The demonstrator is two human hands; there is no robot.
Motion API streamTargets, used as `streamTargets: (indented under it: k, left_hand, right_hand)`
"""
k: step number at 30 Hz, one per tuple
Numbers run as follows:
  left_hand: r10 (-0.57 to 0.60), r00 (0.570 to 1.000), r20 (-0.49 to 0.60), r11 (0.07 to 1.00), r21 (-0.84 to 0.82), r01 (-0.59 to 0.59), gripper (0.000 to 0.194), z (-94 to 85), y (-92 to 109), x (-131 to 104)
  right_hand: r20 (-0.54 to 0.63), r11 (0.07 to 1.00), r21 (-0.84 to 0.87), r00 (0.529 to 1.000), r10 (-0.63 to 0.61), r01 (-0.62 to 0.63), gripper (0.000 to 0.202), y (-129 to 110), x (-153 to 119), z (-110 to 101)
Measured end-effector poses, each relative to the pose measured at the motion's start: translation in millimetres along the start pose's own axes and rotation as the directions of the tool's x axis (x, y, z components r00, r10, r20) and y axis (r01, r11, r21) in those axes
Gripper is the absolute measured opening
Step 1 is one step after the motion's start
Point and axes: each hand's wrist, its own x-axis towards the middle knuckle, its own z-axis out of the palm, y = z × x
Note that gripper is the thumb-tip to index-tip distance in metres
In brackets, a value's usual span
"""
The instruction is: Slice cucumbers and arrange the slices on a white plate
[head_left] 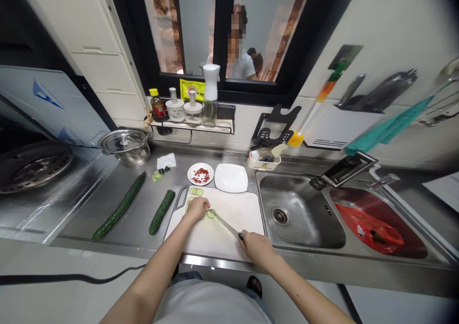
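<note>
A white cutting board (229, 247) with a grey handle lies on the steel counter. My right hand (257, 248) grips a knife (228, 227) by its dark handle, its blade pointing up and left across the board. At the blade's tip is a thin cucumber slice (211, 214). Right beside the tip, my left hand (198, 209) has its fingers curled together; what they hold, if anything, is hidden. More cucumber slices (195, 191) lie near the board's upper left corner, some partly behind the left hand. Left of the board rests a cut cucumber (162, 212).
Behind the board stand a small plate of chopped red pieces (201, 174) and a white square plate (231, 178). Farther left lie a long cucumber (120, 206), cucumber scraps (157, 175) and a lidded pot (127, 147). A double sink (301, 214) with a red bag (369, 228) is at right.
</note>
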Motion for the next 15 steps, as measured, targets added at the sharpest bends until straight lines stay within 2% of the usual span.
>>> streamTargets:
  k: [9,15]
  left_hand:
    - [-0.006,1.000,0.008,1.000,0.008,0.006,0.016,-1.7,2,-1]
    - [-0.019,1.000,0.014,1.000,-0.001,0.019,0.015,-1.8,2,-1]
  right_hand:
    - [0.008,1.000,0.010,1.000,0.010,-0.010,0.032,-2,-4,-2]
    - [-0.046,0.998,0.059,0.999,0.012,-0.009,0.033,2,-4,20]
